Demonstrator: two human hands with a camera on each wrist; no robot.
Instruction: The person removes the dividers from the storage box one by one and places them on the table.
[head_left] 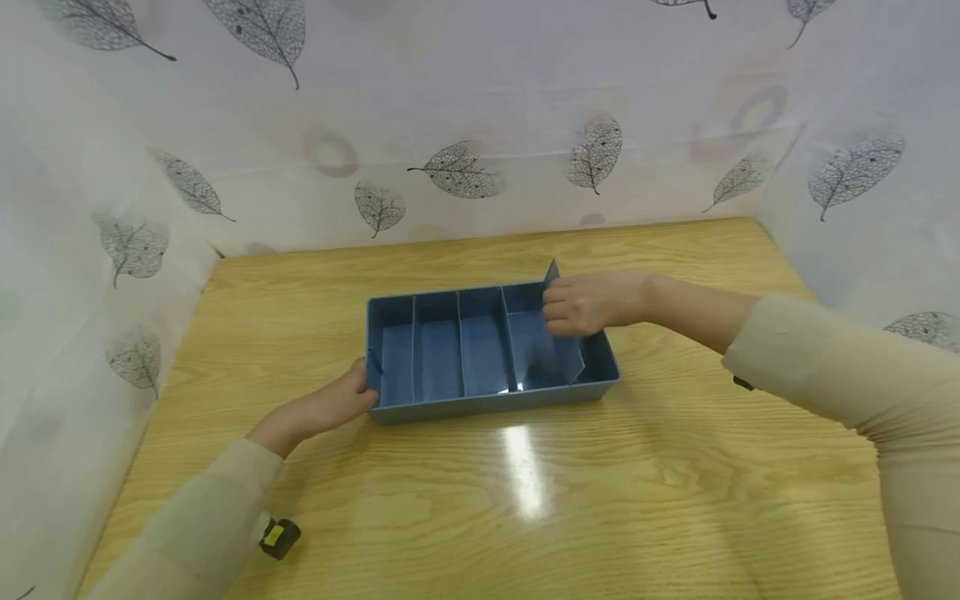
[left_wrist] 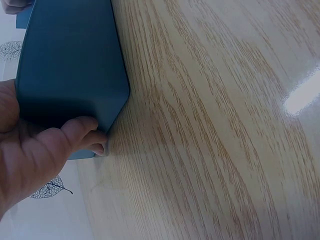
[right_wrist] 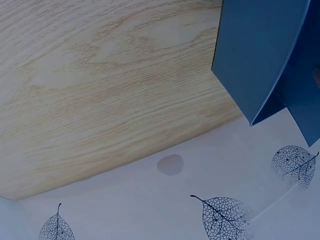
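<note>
A blue rectangular organizer box [head_left: 487, 408] sits on the wooden table, split crosswise into compartments by thin upright dividers. My left hand [head_left: 341, 402] grips the box's left end, thumb at the rim; in the left wrist view its fingers [left_wrist: 82, 131] wrap around the end wall. Near the right end, my right hand [head_left: 588, 303] pinches the top of a loose blue divider [head_left: 572, 362]. This divider stands tilted, one corner rising above the far rim. The right wrist view shows the divider [right_wrist: 304, 117] beside the box's end wall [right_wrist: 255, 50]; most of the right hand is outside that view.
The wooden table [head_left: 420, 508] runs back to a pale curtain [head_left: 495, 92] printed with dark leaves, which also hangs at both sides. A small black device with a yellow label [head_left: 280, 537] is at the left sleeve.
</note>
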